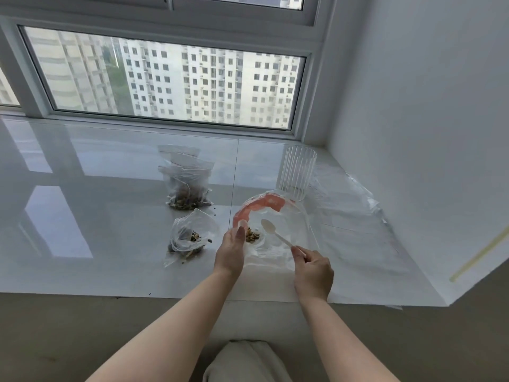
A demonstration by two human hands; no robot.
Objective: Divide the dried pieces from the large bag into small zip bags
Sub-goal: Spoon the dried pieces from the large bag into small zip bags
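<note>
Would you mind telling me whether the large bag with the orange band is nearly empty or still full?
Nearly empty. Only a small heap of dried pieces shows through the large bag, beside the left hand holding its rim.

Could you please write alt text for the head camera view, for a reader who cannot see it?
A person's left hand holds open the large bag with few dried pieces left, while the right hand grips a white plastic spoon over it. To the left on the glossy sill lie small zip bags filled with pieces; a ribbed clear cup stands behind.
</note>
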